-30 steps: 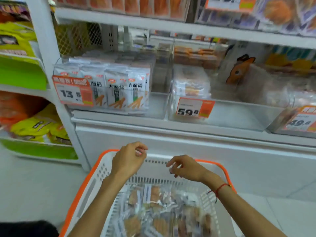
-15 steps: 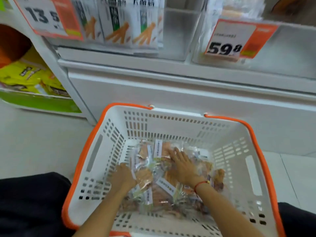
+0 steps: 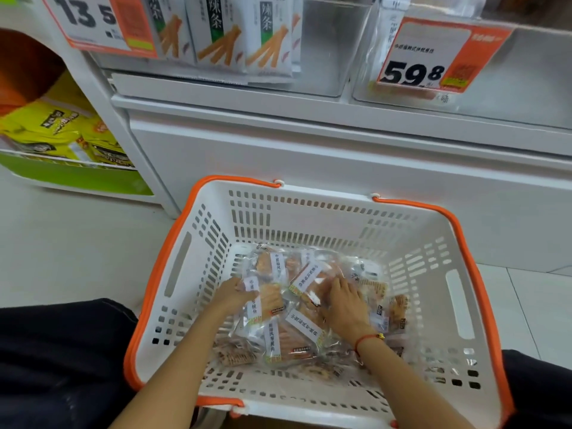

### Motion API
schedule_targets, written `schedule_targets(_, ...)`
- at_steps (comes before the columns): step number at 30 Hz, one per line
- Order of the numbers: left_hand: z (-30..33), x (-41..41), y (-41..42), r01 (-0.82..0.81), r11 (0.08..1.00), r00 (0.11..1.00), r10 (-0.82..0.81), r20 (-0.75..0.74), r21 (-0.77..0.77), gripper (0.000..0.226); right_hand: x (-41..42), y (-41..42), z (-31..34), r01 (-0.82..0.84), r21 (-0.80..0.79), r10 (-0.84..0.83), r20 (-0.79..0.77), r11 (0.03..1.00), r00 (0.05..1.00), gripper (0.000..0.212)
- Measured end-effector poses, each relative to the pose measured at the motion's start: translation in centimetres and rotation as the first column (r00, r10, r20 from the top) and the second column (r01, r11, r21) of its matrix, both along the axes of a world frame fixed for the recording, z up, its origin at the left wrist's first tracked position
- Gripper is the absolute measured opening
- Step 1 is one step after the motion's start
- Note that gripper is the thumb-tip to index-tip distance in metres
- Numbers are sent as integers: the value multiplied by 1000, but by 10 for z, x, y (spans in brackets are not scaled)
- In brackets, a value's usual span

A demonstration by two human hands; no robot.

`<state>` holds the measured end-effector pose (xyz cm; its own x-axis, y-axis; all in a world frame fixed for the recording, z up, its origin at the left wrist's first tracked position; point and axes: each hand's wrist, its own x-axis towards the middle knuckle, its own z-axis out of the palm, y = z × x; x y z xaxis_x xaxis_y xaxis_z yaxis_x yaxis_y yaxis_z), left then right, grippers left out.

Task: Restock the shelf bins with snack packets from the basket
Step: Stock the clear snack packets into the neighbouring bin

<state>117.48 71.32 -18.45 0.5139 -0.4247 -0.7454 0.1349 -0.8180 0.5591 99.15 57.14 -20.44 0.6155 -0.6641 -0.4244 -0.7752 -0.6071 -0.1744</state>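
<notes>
Price tags read "13.5" [image 3: 93, 21] at 11 o'clock and "59.8" [image 3: 433, 57] at 1 o'clock, both orange and white, clipped on clear shelf bins [image 3: 328, 57]. White packs [image 3: 266, 35] in the left bin showed "辣条" on green strips. Snack packets [image 3: 291, 332] were clear, white label strips with Chinese print I couldn't read reliably; long axes pointed every way, piled on the floor of the basket [image 3: 309, 212], white with orange rim, far wall just beside the shelf base. Open room at the basket's 3 o'clock side and along its near edge. Left hand [image 3: 232, 294] pinched a packet corner at 9 o'clock of the pile. Right hand [image 3: 346, 308] lay on the pile, fingers curled into packets; actual grip, can't tell.
</notes>
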Motion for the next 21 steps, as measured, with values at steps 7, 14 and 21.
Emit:
schedule_targets(7, 17, -7, 0, -241, 951, 942, 181, -282, -195, 37, -8, -32, 21, 236, 419, -313, 125, 877, 942, 9)
schedule_targets(14, 31, 0, -10, -235, 935, 956, 174, -235, -265, 23, -5, -84, 93, 35, 687, -175, 135, 725, 975, 14)
schedule_targets(21, 36, 2, -22, -122, 940, 984, 157, 88, -318, 27, 14, -97, 142, -115, 630, 9, 169, 768, 986, 19)
